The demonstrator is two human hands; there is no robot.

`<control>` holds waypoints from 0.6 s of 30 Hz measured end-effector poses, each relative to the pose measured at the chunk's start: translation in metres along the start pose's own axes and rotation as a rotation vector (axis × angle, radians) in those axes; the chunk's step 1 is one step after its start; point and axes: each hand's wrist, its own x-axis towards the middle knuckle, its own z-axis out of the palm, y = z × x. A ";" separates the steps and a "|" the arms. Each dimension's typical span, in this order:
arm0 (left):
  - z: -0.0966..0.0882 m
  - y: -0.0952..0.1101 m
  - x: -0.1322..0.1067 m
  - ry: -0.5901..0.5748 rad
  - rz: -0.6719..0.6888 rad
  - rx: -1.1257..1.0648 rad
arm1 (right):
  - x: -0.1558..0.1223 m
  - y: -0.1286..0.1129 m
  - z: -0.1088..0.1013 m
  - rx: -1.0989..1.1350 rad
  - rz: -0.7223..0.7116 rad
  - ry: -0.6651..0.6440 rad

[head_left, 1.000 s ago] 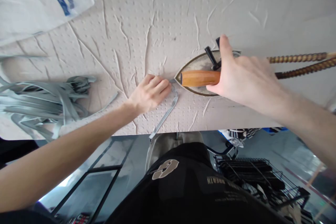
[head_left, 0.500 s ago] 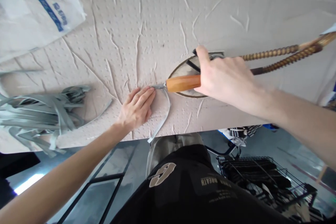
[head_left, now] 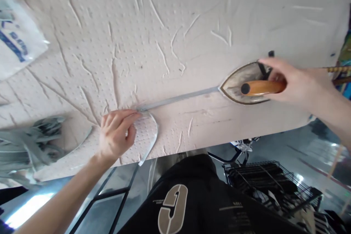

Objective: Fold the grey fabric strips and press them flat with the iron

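Note:
My right hand (head_left: 297, 82) grips the wooden handle of a metal iron (head_left: 241, 84), which rests flat on the padded white ironing table (head_left: 178, 25) at the right. A thin grey fabric strip (head_left: 178, 98) runs straight from the iron's tip leftwards to my left hand (head_left: 116, 133). That hand pinches the strip's bend against the table with its fingertips. The strip's loose end (head_left: 149, 142) curls down to the table's front edge.
A pile of grey strips (head_left: 27, 142) lies at the left edge. A white plastic bag with blue print (head_left: 16, 47) sits at the far left. Braided hoses (head_left: 338, 73) lead off the iron to the right. A black wire basket (head_left: 268, 182) stands below the table.
The iron has slid to the right along the strip, leaving a long flat stretch behind it. My left hand stayed at the strip's bend and now pinches it.

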 end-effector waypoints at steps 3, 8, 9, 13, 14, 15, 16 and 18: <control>-0.005 0.023 0.047 0.034 -0.115 -0.060 | 0.001 0.026 0.009 -0.062 0.005 0.096; 0.025 0.068 0.126 -0.099 -0.112 -0.156 | 0.019 0.056 0.012 -0.092 0.046 0.181; 0.033 0.078 0.136 -0.137 -0.101 -0.148 | 0.025 0.061 0.011 -0.090 0.070 0.169; 0.061 0.115 0.156 -0.247 -0.066 -0.025 | 0.046 0.077 0.006 -0.079 0.143 0.139; 0.065 0.122 0.157 -0.260 -0.060 0.019 | 0.051 0.081 0.006 -0.079 0.143 0.144; 0.068 0.127 0.157 -0.270 -0.056 0.060 | 0.055 0.084 0.007 -0.080 0.134 0.151; 0.070 0.130 0.157 -0.280 -0.053 0.092 | 0.059 0.088 0.008 -0.081 0.122 0.154; 0.073 0.134 0.156 -0.299 -0.051 0.132 | 0.065 0.094 0.009 -0.092 0.111 0.144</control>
